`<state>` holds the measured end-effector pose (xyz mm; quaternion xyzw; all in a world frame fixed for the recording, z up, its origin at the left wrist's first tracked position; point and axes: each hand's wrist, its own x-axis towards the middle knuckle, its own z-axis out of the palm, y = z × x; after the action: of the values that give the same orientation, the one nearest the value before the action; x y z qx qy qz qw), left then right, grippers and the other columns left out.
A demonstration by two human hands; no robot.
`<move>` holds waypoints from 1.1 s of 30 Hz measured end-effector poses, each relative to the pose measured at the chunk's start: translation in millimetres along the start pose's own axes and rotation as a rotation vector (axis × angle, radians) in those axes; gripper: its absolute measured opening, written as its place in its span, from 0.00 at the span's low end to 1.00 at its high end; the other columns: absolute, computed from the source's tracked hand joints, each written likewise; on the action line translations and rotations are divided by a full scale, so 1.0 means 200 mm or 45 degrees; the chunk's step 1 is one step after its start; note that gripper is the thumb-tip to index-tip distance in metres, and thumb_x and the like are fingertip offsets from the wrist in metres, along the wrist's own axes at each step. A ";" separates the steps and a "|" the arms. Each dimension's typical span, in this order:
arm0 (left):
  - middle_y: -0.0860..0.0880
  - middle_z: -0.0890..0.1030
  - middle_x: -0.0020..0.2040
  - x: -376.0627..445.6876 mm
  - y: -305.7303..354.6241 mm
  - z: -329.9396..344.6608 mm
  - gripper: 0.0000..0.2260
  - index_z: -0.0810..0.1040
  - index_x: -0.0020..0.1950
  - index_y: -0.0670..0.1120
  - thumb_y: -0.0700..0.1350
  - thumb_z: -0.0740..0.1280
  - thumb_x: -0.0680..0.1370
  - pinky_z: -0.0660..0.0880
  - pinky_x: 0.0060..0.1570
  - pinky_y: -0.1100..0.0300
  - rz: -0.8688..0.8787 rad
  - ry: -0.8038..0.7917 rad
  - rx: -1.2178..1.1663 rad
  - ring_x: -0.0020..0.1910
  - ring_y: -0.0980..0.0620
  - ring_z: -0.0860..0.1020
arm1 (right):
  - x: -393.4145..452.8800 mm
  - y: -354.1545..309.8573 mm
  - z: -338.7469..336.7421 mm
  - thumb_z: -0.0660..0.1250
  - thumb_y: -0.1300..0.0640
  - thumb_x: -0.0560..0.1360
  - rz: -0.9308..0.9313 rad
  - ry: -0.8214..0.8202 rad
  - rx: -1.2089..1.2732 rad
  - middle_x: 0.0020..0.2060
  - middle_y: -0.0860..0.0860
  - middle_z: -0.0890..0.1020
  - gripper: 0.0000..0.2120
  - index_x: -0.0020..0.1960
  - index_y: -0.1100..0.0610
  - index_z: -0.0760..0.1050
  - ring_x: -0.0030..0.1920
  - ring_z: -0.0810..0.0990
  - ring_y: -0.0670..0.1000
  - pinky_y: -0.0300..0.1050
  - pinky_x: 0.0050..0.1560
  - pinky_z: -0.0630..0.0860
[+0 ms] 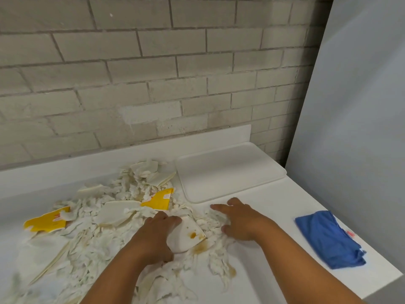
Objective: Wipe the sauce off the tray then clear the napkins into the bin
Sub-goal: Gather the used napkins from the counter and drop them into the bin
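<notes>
Nearest litter: crumpled, sauce-stained napkins spread across the white counter, reaching its near edge.
Left hand: the left hand lies on a stained white plate fragment, fingers curled over its far rim, apparently gripping it.
Right hand: the right hand presses flat on the pile's right fringe, fingers spread, pinching nothing.
Cloth: a folded blue cloth lies apart, right of the hands.
Wrappers: two yellow wrappers sit among the napkins.
Tray: the white tray lies beyond the hands by the brick wall, its surface looking clean.
Bin: not in view.
Step in hand: likely gathering the litter.
Doing it well: sweep both hands inward into one compact bundle, keeping stained faces folded inside so sauce does not smear.
</notes>
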<state>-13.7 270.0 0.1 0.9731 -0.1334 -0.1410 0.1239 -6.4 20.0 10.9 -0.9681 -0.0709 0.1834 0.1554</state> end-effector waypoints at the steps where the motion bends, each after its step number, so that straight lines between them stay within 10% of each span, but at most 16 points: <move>1: 0.56 0.62 0.67 0.00 0.00 0.00 0.42 0.59 0.73 0.60 0.53 0.75 0.63 0.72 0.59 0.56 0.009 -0.002 -0.008 0.66 0.51 0.63 | 0.01 -0.02 0.01 0.61 0.50 0.78 -0.021 -0.033 -0.065 0.76 0.49 0.55 0.28 0.74 0.35 0.56 0.73 0.60 0.57 0.52 0.69 0.67; 6: 0.56 0.62 0.68 0.01 0.03 0.01 0.44 0.57 0.74 0.60 0.60 0.74 0.62 0.70 0.60 0.57 0.050 0.055 0.014 0.66 0.51 0.64 | 0.02 -0.01 0.09 0.63 0.57 0.78 -0.030 0.159 0.013 0.53 0.51 0.73 0.14 0.63 0.51 0.75 0.59 0.75 0.55 0.42 0.50 0.72; 14: 0.57 0.67 0.68 0.02 0.01 0.02 0.40 0.62 0.72 0.58 0.62 0.74 0.63 0.67 0.62 0.61 0.058 0.086 -0.109 0.67 0.55 0.68 | -0.13 0.12 0.00 0.66 0.58 0.73 0.071 0.392 0.487 0.46 0.50 0.78 0.04 0.46 0.53 0.72 0.41 0.75 0.48 0.39 0.40 0.71; 27: 0.54 0.65 0.67 0.01 0.04 0.05 0.45 0.60 0.73 0.57 0.63 0.76 0.61 0.71 0.61 0.58 0.057 0.093 -0.279 0.64 0.52 0.70 | -0.11 -0.19 0.05 0.63 0.53 0.79 -0.232 0.251 0.593 0.63 0.45 0.75 0.15 0.64 0.42 0.74 0.61 0.74 0.45 0.36 0.58 0.69; 33: 0.55 0.75 0.52 -0.06 -0.08 -0.05 0.12 0.75 0.53 0.57 0.51 0.72 0.71 0.70 0.47 0.65 -0.016 0.249 -0.222 0.51 0.55 0.74 | -0.06 -0.24 0.09 0.67 0.41 0.73 -0.082 0.110 0.321 0.68 0.49 0.69 0.27 0.71 0.42 0.66 0.69 0.67 0.52 0.48 0.67 0.68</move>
<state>-17.4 291.4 8.4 0.9686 -0.1020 -0.0573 0.2195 -28.7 66.9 14.7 -0.9451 -0.0716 0.1441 0.2845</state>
